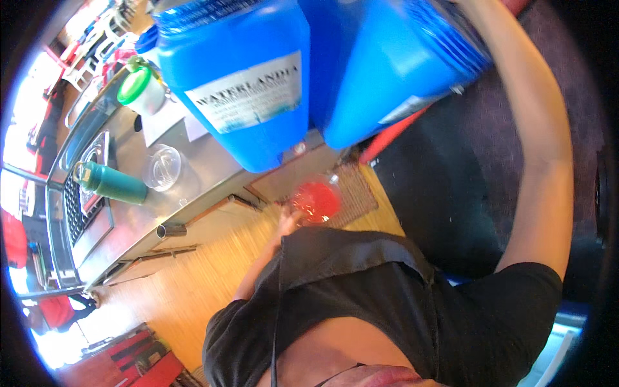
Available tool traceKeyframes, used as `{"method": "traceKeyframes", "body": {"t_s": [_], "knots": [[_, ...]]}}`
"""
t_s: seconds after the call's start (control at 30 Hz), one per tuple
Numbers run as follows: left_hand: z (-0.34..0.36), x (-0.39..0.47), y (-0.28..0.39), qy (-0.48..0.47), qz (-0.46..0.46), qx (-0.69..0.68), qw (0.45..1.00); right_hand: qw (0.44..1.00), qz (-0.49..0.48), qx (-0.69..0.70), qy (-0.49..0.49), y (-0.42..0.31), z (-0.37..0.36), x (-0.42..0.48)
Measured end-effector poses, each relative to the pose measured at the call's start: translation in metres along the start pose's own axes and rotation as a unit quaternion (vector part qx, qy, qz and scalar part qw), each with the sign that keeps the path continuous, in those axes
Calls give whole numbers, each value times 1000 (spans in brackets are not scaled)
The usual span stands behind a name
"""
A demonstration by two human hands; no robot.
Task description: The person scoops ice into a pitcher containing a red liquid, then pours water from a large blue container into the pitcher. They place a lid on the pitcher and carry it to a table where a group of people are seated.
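Low in front of my apron, my left hand [288,220] holds a see-through container of red contents [316,200] by its side. My right arm reaches up along the right side of the view, and its hand is cut off at the top edge, near the ridged top of a tilted blue plastic jug [391,77]. What that hand touches cannot be seen. Beside this jug, to the left, stands another blue plastic jug [232,92] with a white printed label. Both jugs are partly cut off by the top of the view.
A metal counter [208,179] on the left holds a teal bottle [116,184], a clear plastic cup [163,168] and a white tub with a green lid [140,92]. Below lie a wooden floor [193,271] and a brown mat [358,193]. A person in red [55,309] is at far left.
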State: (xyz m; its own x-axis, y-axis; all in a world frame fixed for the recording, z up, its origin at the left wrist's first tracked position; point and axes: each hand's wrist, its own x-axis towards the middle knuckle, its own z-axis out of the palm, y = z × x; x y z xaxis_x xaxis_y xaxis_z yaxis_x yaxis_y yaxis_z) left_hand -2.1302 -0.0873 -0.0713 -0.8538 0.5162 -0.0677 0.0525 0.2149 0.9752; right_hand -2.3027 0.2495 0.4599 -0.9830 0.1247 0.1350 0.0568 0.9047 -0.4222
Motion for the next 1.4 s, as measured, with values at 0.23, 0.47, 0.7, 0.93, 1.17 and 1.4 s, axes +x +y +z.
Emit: {"method": "traceKeyframes", "body": {"t_s": [0.23,0.47,0.7,0.93,1.17,1.4], "knots": [[-47,-61,28,146,-237,-200,940,982,13,160,99,37,-17,-220],[-61,-102,44,238,-212,-176,931,972,121,189,63,156,20,-332],[-41,-115,51,330,-278,-296,852,961,275,12,-28,319,253,-405],[-34,-142,57,370,-260,-378,808,925,347,-2,-154,422,429,-400],[-2,-137,118,539,-252,-346,726,920,372,-15,-124,501,529,-351],[-3,-152,125,595,-185,-349,699,921,323,-6,-217,522,606,-276]]}}
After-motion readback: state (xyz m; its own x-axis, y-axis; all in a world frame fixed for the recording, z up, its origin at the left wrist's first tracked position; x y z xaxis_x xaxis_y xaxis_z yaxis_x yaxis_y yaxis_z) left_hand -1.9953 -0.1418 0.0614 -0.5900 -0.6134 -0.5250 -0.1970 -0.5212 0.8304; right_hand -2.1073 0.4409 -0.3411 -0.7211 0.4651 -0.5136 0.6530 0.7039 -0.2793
